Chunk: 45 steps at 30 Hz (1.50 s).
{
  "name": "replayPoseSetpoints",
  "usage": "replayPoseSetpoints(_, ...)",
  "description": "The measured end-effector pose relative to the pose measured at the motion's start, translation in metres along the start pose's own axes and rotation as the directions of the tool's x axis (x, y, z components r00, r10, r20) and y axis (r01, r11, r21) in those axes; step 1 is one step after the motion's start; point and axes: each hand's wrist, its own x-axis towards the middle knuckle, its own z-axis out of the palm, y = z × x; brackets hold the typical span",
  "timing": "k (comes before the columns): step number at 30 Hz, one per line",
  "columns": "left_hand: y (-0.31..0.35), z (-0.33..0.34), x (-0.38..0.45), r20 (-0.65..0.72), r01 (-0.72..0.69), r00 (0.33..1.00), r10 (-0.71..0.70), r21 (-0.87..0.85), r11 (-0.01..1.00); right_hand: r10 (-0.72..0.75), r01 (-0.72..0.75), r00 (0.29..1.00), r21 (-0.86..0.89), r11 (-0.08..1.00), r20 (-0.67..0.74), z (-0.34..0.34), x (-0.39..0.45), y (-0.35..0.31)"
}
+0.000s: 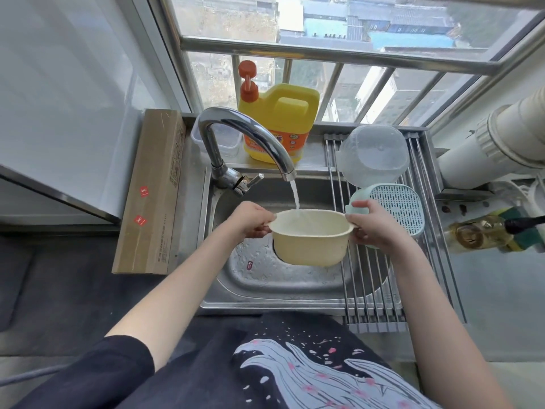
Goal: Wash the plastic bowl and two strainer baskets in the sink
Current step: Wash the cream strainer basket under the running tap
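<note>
1. Cream strainer basket (311, 242) sits under the tap stream (295, 196), above the sink (265, 278); left hand (250, 219) and right hand (374, 224) grip its rim handles.
2. Mint strainer basket (398, 208) and clear plastic bowl (373, 156) lie upturned on the drying rack (371, 290), seemingly done.
3. By my reckoning, only this last rinse remains.

The strainer basket (309, 246) under the tap is pale cream yellow, and the second strainer basket (396, 209) on the rack is mint green with a grid of small slots. The plastic bowl (373, 156) is cloudy clear, the detergent jug (280, 122) bright yellow with an orange pump and label, the cardboard box (150, 196) brown with red stickers.
</note>
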Motion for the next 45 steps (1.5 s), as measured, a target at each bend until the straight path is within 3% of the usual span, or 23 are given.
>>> replayPoseSetpoints(6, 0.015, -0.011, -0.005, -0.082, -0.129, 0.987, 0.135, 0.076, 0.989, 0.062, -0.06, 0.997, -0.067, 0.996, 0.037, 0.019, 0.006, 0.021)
replayPoseSetpoints(10, 0.016, -0.021, 0.0, -0.125, -0.142, 0.978, 0.165, 0.177, 0.974, -0.125, 0.124, 0.992, -0.031, 0.992, -0.023, 0.028, -0.001, 0.016)
replayPoseSetpoints(13, 0.01, -0.021, 0.003, -0.056, -0.127, 0.988, 0.142, 0.208, 0.97, -0.24, 0.245, 0.966, 0.055, 0.968, -0.096, 0.024, -0.013, 0.004)
replayPoseSetpoints(16, 0.005, -0.013, 0.003, 0.04, -0.113, 0.993, 0.107, 0.227, 0.967, -0.305, 0.304, 0.95, -0.021, 0.952, -0.064, 0.016, -0.023, -0.011)
replayPoseSetpoints(21, 0.005, 0.008, 0.002, 0.174, -0.109, 0.982, 0.074, 0.202, 0.973, -0.312, 0.292, 0.934, -0.131, 0.947, -0.176, 0.002, -0.016, -0.019)
replayPoseSetpoints(32, 0.003, 0.021, 0.0, 0.217, -0.048, 0.976, 0.002, 0.205, 0.978, -0.267, 0.245, 0.95, -0.145, 0.959, -0.16, -0.01, -0.009, -0.005)
replayPoseSetpoints(38, 0.016, 0.018, -0.009, 0.198, -0.091, 0.979, 0.042, 0.243, 0.966, -0.255, 0.221, 0.946, -0.177, 0.959, -0.2, -0.016, 0.001, 0.005)
replayPoseSetpoints(45, 0.033, -0.018, -0.033, 0.199, -0.157, 0.975, 0.1, 0.296, 0.942, -0.217, 0.199, 0.975, -0.258, 0.945, -0.043, 0.008, 0.016, 0.031)
